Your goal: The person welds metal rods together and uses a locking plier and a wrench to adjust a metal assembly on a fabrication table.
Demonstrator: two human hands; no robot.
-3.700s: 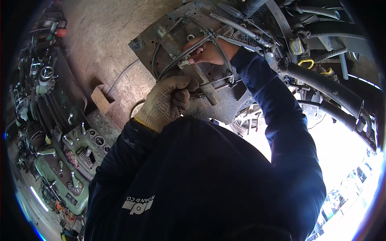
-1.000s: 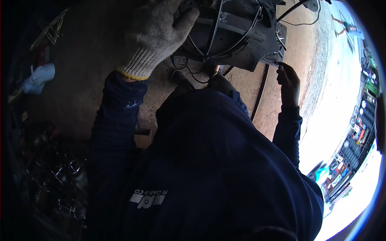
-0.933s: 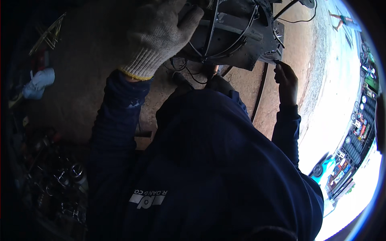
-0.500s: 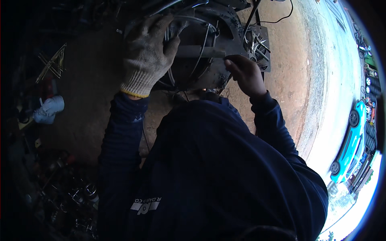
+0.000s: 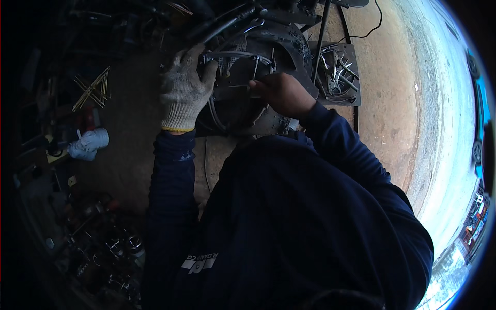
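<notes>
My left hand [image 5: 185,90], in a pale knitted glove with a yellow cuff edge, is closed at the left side of a round frame of bent metal rods [image 5: 219,114]. Its fingertips are partly hidden. The frame lies on a dark, curved metal workpiece or stand [image 5: 281,39]. My bare right hand [image 5: 287,95] reaches over the frame's right part, pinching the end of a flat grey metal strip [image 5: 230,93] that resembles a file. The strip lies across the frame towards my left glove. A patchy grey patterned cloth [image 5: 226,64] shows behind the rods.
A dark tray [image 5: 351,98] with pliers and other hand tools stands at the right. Thin rods [image 5: 93,89] and a bundled pale cloth [image 5: 89,143] are at the left. Metal parts [image 5: 121,245] crowd the lower left. A cable [image 5: 380,20] runs over the floor, far right.
My right hand has moved left over the frame, carrying the flat strip with it. My left glove stays at the frame's left side. The whole view has shifted slightly.
</notes>
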